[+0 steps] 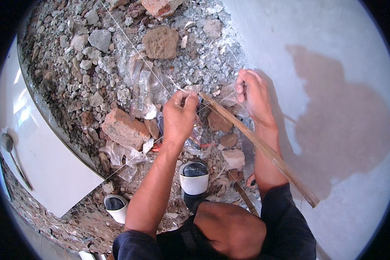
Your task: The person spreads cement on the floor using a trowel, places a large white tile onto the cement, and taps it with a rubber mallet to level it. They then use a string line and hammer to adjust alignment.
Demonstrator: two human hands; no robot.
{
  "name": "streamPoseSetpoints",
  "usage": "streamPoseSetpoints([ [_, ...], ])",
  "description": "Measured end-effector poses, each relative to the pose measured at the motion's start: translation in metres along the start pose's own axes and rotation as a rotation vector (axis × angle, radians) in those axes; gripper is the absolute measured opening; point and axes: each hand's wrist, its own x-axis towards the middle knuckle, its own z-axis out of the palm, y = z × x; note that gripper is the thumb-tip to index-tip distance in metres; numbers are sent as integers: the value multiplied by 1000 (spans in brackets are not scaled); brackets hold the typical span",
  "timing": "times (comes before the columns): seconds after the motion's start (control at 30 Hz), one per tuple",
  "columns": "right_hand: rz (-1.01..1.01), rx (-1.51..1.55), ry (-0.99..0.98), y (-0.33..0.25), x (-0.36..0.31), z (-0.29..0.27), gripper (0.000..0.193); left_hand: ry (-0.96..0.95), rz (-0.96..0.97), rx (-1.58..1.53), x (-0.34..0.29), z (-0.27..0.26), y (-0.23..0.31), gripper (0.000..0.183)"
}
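My left hand [180,113] is closed, with thumb and finger pinching a thin white string [176,84] above the rubble. My right hand [254,96], near the pale wall, has its fingers curled in around the string too. A stretch of string runs between the two hands, and another goes down-left toward the tile corner. A wooden stick [264,149] slants from beside my left hand, past my right forearm, to the lower right. Whether anything touches its upper end I cannot tell.
A large glossy white floor tile [52,173] lies at left, with a metal spoon-shaped tool [14,158] on it. Rubble [86,65], broken bricks [125,128] and crumpled plastic [143,89] cover the ground. The pale wall [333,39] rises at right.
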Motion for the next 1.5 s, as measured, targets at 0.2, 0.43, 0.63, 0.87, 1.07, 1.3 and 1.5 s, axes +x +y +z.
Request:
streamPoseSetpoints([
  [0.2,-50,-456,142,16,-27,-8,30,-16,17,23,-1,-6,10,24],
  [0.43,163,-276,-53,79,-87,26,30,-32,60,-42,-2,-10,2,24],
  [0.63,275,171,-159,77,-101,34,34,-69,17,-15,-6,-7,5,24],
  [0.87,136,74,-196,91,-113,35,33,-126,50,287,-23,10,-4,39],
  [1.07,168,60,-148,88,-117,32,31,-95,4,-68,-33,19,-16,51],
  [1.3,175,240,104,85,-125,30,31,8,-151,-541,-40,24,-21,40],
  [1.5,162,207,68,90,-113,16,32,63,-289,-470,-70,21,-34,24],
])
